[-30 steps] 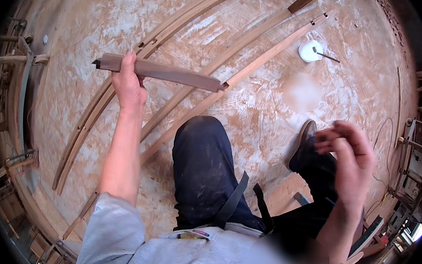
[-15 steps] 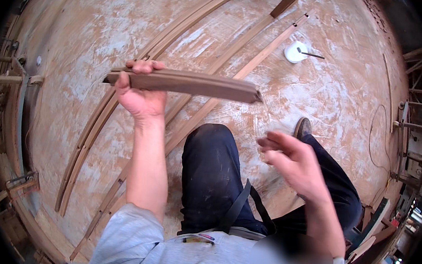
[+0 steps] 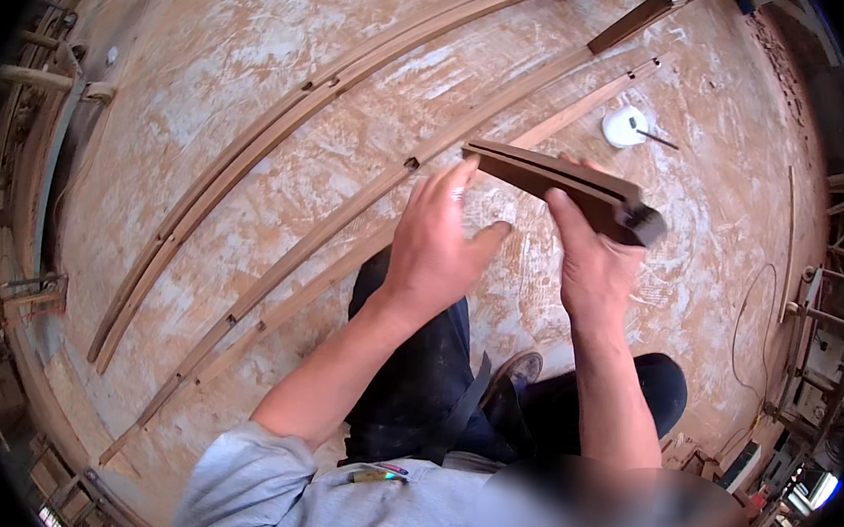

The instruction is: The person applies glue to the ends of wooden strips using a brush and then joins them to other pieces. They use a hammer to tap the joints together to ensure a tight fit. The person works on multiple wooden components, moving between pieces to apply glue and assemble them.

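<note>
A short, dark brown grooved piece of wood [image 3: 550, 181] is held up above the floor, tilted down toward its right end. My right hand [image 3: 597, 269] grips it near that end, thumb on the near side and fingertips behind. A cut, shaped end shows beyond the hand. My left hand [image 3: 441, 237] is open, thumb and fingers apart, with its fingertips at the piece's left end; whether they touch it I cannot tell. Beneath lie long curved wooden strips with small notches: a pair [image 3: 251, 153] on the left and a single strip [image 3: 346, 219] nearer me.
A white tub [image 3: 624, 128] with a dark-handled brush across it stands on the floor at the far right. Another dark wood piece [image 3: 632, 23] sits at a strip's far end. Frames and clamps [image 3: 51, 81] line the left edge; racks and clutter [image 3: 830, 299] fill the right.
The grooved piece has passed from my left hand to my right and moved rightward. My left hand has let go and opened beside its left end. My legs have shifted.
</note>
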A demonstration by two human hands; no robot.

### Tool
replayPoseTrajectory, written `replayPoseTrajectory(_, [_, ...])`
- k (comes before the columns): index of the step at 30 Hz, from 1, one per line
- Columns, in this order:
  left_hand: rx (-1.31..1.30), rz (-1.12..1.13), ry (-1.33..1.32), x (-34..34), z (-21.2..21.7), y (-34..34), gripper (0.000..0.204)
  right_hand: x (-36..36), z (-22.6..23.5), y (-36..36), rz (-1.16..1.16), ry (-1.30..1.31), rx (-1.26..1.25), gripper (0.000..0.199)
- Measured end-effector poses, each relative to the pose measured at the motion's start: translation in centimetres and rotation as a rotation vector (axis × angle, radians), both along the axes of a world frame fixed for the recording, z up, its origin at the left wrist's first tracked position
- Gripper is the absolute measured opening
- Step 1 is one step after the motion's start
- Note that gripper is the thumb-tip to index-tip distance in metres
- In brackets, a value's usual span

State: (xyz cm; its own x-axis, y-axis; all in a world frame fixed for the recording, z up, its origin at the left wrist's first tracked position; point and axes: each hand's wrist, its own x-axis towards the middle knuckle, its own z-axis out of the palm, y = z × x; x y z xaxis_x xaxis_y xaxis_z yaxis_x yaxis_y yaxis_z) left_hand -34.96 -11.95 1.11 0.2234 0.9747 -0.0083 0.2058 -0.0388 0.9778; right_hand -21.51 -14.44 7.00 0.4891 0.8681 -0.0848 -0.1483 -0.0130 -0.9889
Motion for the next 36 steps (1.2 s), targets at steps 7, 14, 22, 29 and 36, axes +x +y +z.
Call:
replayPoseTrajectory(7, [-0.05,-0.048,0.223,-0.9,-0.4,3.8,0.035,0.1,-1.1,-0.3,0.335,-0.559,-0.019,0.054])
replayPoseTrajectory(14, [-0.021,0.114,-0.12,-7.7,-9.1,9.6,0.038,10.5,0.5,-6.3,0.227,-0.203,-0.263,0.041])
replayPoseTrajectory(22, [-0.169,0.149,-0.164,-7.8,-11.4,10.5,0.04,15.5,1.3,-12.3,0.097,-0.193,-0.25,0.035])
replayPoseTrajectory(29, [-0.185,0.128,-0.238,-8.5,-11.9,11.1,0.035,16.3,0.3,-12.6,0.093,-0.198,-0.291,0.036])
replayPoseTrajectory(36, [-0.022,0.072,0.01,-6.8,-11.5,10.7,0.035,16.3,-0.6,-11.5,0.134,-0.174,-0.331,0.037])
